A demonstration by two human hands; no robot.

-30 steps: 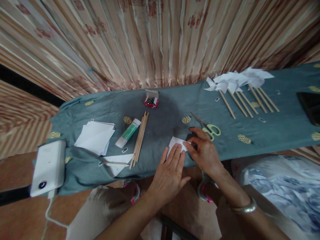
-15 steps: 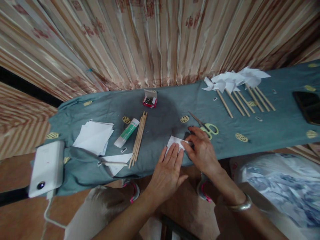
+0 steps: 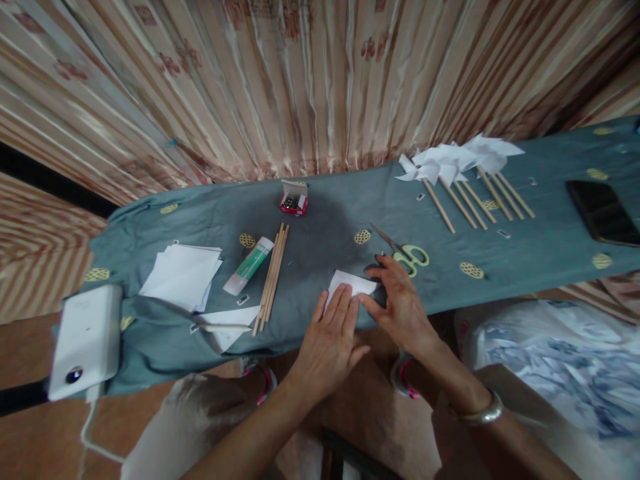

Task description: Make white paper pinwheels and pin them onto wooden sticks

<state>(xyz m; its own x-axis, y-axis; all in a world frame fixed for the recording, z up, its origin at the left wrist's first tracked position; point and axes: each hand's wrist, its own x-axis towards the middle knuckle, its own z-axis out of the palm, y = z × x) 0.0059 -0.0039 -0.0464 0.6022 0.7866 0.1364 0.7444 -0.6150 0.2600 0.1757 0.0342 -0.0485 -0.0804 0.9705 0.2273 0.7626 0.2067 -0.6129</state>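
Observation:
A small piece of white paper (image 3: 353,280) lies near the table's front edge, partly hidden by my hands. My left hand (image 3: 331,340) rests flat on it, fingers stretched out and pressing its lower part. My right hand (image 3: 400,307) is at the paper's right corner, thumb and fingers apart, with the thumb at the lower edge. Just beyond the right fingertips lie scissors (image 3: 407,259) with yellow-green handles. To the left of my hands is a bundle of wooden sticks (image 3: 271,280), beside a green and white tube (image 3: 249,267).
A small red box (image 3: 294,200) of dark pins stands open at the back. Paper pinwheels on sticks (image 3: 450,163) lie at back right, near a black phone (image 3: 603,212). On the left are stacked paper squares (image 3: 183,275), a pencil on paper (image 3: 225,327) and a white power bank (image 3: 86,340).
My right fingers have spread and drawn back slightly from the paper's corner, showing more of it. The left hand stays flat on the paper. The whole view has shifted a little.

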